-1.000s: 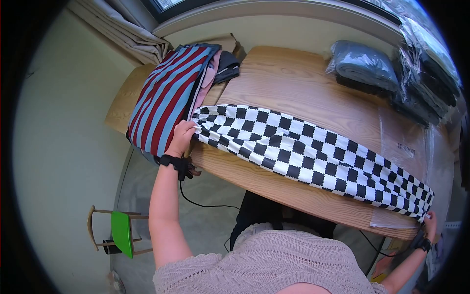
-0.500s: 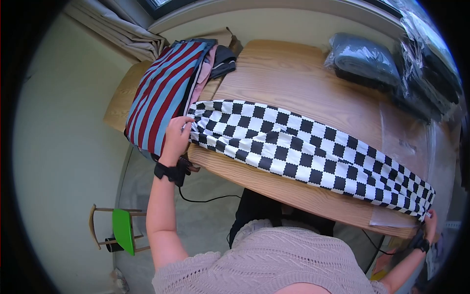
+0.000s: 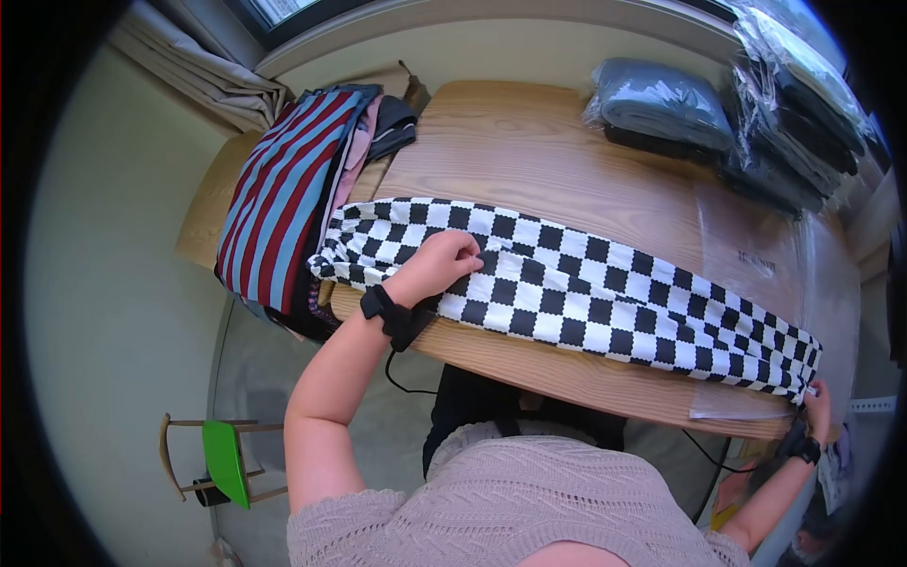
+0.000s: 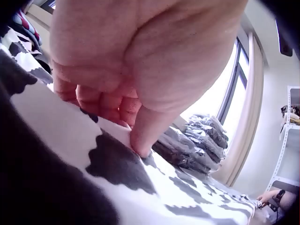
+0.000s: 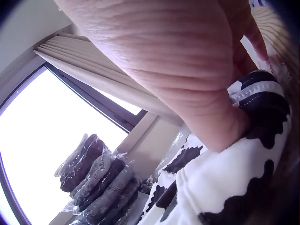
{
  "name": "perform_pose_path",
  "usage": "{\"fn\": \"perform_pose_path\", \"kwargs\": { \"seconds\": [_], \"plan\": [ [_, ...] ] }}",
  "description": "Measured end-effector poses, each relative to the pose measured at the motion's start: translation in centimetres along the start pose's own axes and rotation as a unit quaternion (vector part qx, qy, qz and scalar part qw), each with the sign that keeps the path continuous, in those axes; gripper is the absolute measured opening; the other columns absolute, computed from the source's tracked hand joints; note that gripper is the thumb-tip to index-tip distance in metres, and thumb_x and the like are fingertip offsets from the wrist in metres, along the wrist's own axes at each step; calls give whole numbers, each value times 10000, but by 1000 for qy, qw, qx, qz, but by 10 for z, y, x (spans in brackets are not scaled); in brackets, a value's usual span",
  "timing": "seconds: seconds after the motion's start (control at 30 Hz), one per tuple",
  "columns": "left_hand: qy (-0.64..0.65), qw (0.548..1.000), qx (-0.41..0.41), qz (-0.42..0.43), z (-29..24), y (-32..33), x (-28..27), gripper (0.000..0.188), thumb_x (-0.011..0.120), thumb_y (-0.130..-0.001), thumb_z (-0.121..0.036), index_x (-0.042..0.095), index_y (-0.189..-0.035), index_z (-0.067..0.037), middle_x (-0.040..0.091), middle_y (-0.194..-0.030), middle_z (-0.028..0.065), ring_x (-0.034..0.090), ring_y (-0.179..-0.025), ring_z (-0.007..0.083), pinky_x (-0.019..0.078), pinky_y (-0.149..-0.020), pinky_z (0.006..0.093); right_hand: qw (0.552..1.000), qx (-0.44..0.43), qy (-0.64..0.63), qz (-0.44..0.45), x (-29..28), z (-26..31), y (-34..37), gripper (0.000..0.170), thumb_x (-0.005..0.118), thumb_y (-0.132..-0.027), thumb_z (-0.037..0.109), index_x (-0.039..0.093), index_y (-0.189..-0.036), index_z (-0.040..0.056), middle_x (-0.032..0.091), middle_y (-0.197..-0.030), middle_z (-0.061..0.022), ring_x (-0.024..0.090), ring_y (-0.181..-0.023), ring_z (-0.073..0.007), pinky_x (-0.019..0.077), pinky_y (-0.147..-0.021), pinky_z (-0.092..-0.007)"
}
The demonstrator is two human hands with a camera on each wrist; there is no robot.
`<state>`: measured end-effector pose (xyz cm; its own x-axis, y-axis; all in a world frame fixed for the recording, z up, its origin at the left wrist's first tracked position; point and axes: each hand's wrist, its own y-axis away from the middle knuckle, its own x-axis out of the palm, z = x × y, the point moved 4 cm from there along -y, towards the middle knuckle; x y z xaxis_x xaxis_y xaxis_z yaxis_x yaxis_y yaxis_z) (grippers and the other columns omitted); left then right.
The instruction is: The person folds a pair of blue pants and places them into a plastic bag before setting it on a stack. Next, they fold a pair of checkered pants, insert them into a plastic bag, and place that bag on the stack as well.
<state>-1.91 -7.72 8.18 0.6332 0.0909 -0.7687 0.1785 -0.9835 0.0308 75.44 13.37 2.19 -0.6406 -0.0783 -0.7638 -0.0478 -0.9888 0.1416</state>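
A long strip of black-and-white checkered cloth (image 3: 567, 293) lies folded lengthwise across the table, its left end gathered. My left hand (image 3: 436, 268) is over its left part, having no hold on the gathered end. In the left wrist view, that hand's thumb (image 4: 146, 133) touches the cloth, while the other fingers bend loosely behind a low fold. At the far right end my right hand (image 3: 816, 404) pinches the narrow end of the cloth. A stitched black-and-white hem (image 5: 262, 93) shows beside this hand in the right wrist view.
A pile of clothes topped by a red-and-blue striped garment (image 3: 283, 198) sits left on the wooden table (image 3: 491, 142). Plastic-wrapped folded items (image 3: 661, 104) stack at the back right. A clear plastic bag (image 3: 746, 246) lies flat beneath them. A green chair (image 3: 225, 463) stands lower left.
My left hand has let go of the gathered end and moved right, over the checkered cloth. The right hand stays at its end. The head view has shifted slightly.
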Motion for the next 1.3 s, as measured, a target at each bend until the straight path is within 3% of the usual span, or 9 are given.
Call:
{"fn": "perform_pose_path", "kwargs": {
  "seconds": [0.3,0.43,0.6,0.7,0.83,0.93,1.0,1.2,1.3],
  "plan": [
    [-88,992,50,-72,6,-13,14,136,643,-801,-83,559,-851,12,548,-796,116,527,-713,257,442,-665,348,1000,-18,-23,3,-1,-28,-13,160,595,-737,67,502,-865,42,473,-759,30,408,-689,-77,358,-590,-226],
    [-194,956,144,-165,-36,8,-2,255,624,-820,-111,572,-1058,-37,587,-1008,148,553,-907,320,455,-796,401,999,-19,-34,1,-1,-29,-12,150,593,-742,62,498,-857,46,473,-756,29,407,-683,-78,359,-580,-225],
    [-201,975,88,40,-27,44,2,371,572,-863,-103,516,-1224,-39,491,-1314,165,457,-1219,324,379,-998,386,1000,-16,12,-6,-2,-10,-4,146,580,-747,60,500,-868,45,474,-754,21,419,-684,-86,366,-587,-226],
    [-7,991,107,-82,24,63,-18,354,549,-872,-83,517,-1220,-29,496,-1316,160,462,-1227,296,382,-992,361,1000,-1,-9,10,-3,-18,-7,152,572,-745,52,504,-881,44,476,-762,10,429,-694,-94,373,-598,-228],
    [-57,944,-111,-307,116,106,-103,363,566,-860,-92,513,-1211,-17,571,-1178,149,548,-1084,245,427,-924,330,998,-46,-19,-29,-6,-30,-5,213,567,-769,47,493,-969,49,488,-780,-5,443,-710,-98,395,-611,-247],
    [-205,902,-149,-349,175,133,-126,350,593,-855,-137,531,-1178,-18,599,-1051,114,584,-932,200,481,-802,315,995,-60,5,-81,-16,-46,-8,266,582,-792,59,479,-1036,42,512,-793,-18,470,-721,-108,416,-637,-252],
    [-8,898,-330,-289,196,138,-127,313,628,-851,-195,561,-1106,-28,611,-922,78,591,-792,148,492,-654,275,994,-19,29,-100,-20,-57,-9,294,595,-807,72,472,-1071,32,532,-800,-24,488,-724,-115,428,-653,-251],
    [63,889,-368,-264,219,134,-121,372,711,-793,-298,558,-923,16,605,-690,81,561,-484,136,453,-431,260,991,44,-20,-126,-20,-58,-3,284,655,-828,167,545,-1008,-23,598,-775,-38,535,-652,-118,447,-585,-264],
    [56,907,-330,-255,203,122,-126,393,723,-757,-313,557,-583,-3,556,-518,76,542,-420,166,420,-383,302,987,150,-19,-56,-18,-55,-3,221,706,-758,193,614,-839,9,590,-656,-40,533,-513,-123,416,-441,-274]
  ]
}}
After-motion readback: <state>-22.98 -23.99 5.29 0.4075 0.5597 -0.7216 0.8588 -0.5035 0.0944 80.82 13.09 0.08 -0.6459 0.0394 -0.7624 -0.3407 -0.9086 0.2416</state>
